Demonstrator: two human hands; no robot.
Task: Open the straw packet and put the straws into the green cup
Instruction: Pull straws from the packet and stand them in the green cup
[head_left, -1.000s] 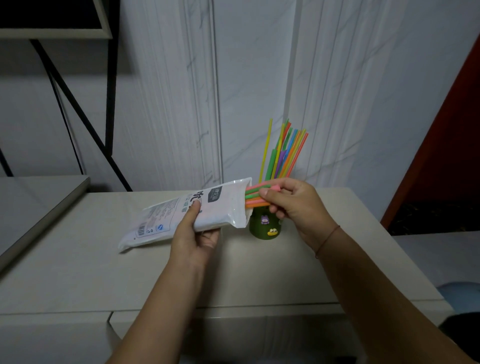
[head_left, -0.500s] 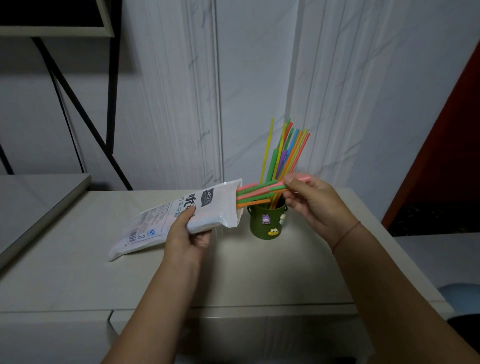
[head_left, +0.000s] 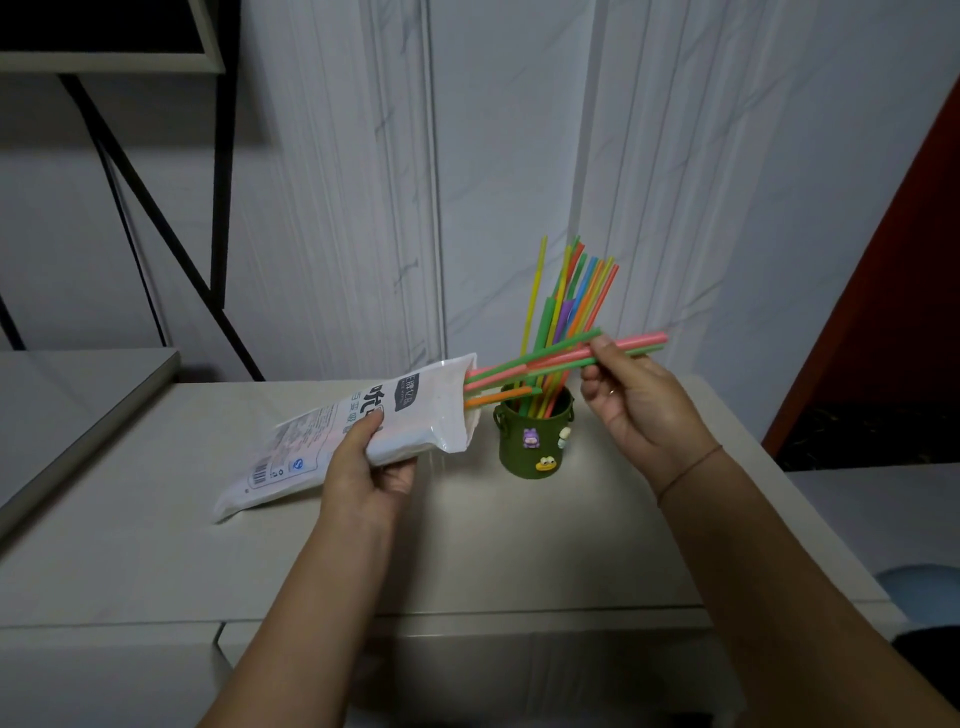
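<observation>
Head view: left hand (head_left: 371, 475) gripped the straw packet (head_left: 363, 431); right hand (head_left: 641, 402) pinched pink and green straws (head_left: 550, 358) above the green cup (head_left: 535, 441).

Pale table (head_left: 156, 561) w/ green cup (head_left: 535, 441) upright, packet (head_left: 322, 441) btm end resting.

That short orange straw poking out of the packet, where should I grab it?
Pinch the orange straw near its free tip, coming from the right. Only that short stretch shows beyond the packet, pointing right and slightly up, so a pull along that line should slide it out.
</observation>
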